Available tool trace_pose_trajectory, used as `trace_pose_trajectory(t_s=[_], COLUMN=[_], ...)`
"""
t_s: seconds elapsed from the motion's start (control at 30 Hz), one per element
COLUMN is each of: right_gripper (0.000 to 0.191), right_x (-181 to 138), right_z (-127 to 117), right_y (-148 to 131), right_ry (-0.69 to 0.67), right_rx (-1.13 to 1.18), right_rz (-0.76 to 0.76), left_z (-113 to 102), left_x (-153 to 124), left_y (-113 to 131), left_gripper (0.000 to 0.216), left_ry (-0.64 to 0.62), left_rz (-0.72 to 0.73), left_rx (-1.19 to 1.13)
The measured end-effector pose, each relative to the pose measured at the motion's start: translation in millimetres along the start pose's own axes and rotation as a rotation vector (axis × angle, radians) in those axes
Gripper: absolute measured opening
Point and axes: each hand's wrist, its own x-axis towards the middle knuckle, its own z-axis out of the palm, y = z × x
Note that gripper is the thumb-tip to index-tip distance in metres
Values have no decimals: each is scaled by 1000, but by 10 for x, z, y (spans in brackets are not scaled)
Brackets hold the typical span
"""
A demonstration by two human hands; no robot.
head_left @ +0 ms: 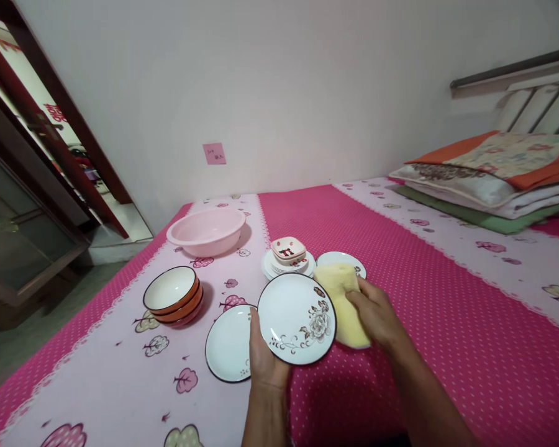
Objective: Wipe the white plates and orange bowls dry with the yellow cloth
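Note:
My left hand (263, 360) grips the lower left rim of a white plate with a dark rim and a flower print (295, 318), held tilted above the bed. My right hand (376, 315) holds a yellow cloth (343, 298) against the plate's right edge. A second white plate (228, 343) lies flat on the bed just left of my left hand. Another plate (341, 259) lies behind the cloth, partly hidden by it.
A stack of orange bowls (173, 295) sits at the left. A pink basin (207, 231) stands farther back. A small square dish (289, 249) tops a stack of small plates (284, 268). Folded bedding (489, 177) lies at the far right. An open doorway (41, 155) is at the left.

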Motion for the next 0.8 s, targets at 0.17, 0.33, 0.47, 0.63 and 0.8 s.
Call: trace_pose_trajectory(t_s=[0.17, 0.33, 0.47, 0.63, 0.8], right_gripper=[35, 36, 42, 44, 41], right_x=[-28, 8, 1, -49, -66], right_z=[189, 148, 88, 86, 91], right_y=[38, 105, 87, 17, -9], right_ry=[-74, 6, 144, 177, 167], right_rx=[198, 77, -132, -199, -221], right_rz=[96, 4, -125, -178, -227], left_z=[-10, 4, -7, -43, -47], left_x=[-6, -7, -1, 25, 34], left_y=[14, 13, -18, -32, -23], left_gripper=[57, 57, 59, 63, 66], left_ry=[10, 0, -30, -48, -6], left_rz=[13, 23, -5, -37, -41], left_rx=[21, 27, 17, 39, 64])
